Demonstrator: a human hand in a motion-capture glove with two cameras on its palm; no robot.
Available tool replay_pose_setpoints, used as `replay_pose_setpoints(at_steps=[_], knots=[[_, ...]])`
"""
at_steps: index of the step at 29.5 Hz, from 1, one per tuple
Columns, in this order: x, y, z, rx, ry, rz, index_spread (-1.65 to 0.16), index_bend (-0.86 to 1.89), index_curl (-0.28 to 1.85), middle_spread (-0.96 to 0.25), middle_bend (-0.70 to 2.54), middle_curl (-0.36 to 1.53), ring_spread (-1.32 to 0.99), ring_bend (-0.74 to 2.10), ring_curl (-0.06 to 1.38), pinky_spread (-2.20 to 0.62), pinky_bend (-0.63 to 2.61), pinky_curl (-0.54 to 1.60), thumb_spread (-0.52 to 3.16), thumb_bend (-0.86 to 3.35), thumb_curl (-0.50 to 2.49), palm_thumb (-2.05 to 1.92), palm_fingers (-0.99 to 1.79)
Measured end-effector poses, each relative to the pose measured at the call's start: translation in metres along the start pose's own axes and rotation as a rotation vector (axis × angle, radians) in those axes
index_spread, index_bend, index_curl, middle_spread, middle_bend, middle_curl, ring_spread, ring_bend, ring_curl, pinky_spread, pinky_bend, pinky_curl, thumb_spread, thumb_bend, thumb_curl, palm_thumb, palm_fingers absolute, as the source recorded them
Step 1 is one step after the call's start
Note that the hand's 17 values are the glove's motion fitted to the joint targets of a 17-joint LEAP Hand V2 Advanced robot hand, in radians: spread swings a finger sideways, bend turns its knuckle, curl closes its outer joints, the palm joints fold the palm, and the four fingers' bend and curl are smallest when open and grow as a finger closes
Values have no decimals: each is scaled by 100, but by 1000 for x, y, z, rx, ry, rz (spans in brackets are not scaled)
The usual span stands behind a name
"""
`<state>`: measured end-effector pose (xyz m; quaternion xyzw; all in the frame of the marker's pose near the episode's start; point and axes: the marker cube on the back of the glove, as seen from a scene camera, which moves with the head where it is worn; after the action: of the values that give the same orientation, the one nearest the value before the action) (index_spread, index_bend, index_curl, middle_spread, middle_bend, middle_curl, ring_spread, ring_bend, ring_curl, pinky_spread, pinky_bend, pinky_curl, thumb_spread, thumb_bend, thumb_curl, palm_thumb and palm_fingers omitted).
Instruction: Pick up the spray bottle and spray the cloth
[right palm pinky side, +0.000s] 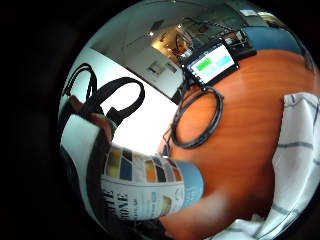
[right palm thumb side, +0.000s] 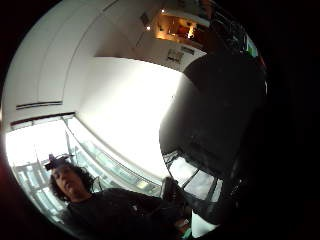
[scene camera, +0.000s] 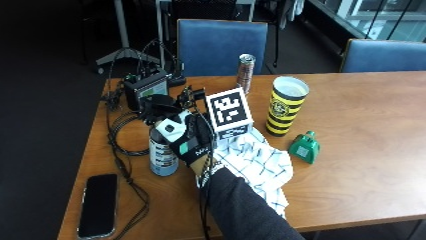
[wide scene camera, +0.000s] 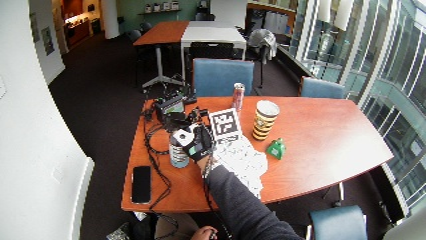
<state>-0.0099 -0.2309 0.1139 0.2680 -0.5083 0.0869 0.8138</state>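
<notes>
A spray bottle (scene camera: 162, 152) with a blue base and a printed label stands upright on the wooden table (scene camera: 359, 125), left of the cloth. My gloved right hand (scene camera: 191, 142) is wrapped round its upper part, with the fingers curled about the neck. The bottle's label (right palm pinky side: 145, 187) fills the little finger side palm view close to the palm. A white cloth (scene camera: 259, 162) with a blue check lies crumpled on the table just right of the hand and partly under my forearm; the cloth (right palm pinky side: 297, 150) also shows beside the bottle. The bottle's nozzle is hidden.
A black phone (scene camera: 98, 197) lies near the table's front left corner beside black cables (scene camera: 123, 145). A small screen device (scene camera: 148, 89) sits behind the bottle. A slim can (scene camera: 245, 72), a yellow and black cup (scene camera: 286, 105) and a green object (scene camera: 305, 147) stand right of the cloth.
</notes>
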Motion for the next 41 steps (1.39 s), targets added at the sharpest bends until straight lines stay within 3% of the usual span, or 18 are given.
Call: replay_pose_setpoints(at_steps=[28, 41], knots=[[-43, -22, 7, -4, 69, -93, -29, 26, 56, -23, 38, 46, -21, 49, 43, -28, 48, 38, 57, -4, 75, 86, 134], [-21, -12, 7, -6, 71, -54, -30, 25, 55, -25, 38, 46, -23, 49, 43, -30, 50, 39, 58, -3, 74, 87, 134]])
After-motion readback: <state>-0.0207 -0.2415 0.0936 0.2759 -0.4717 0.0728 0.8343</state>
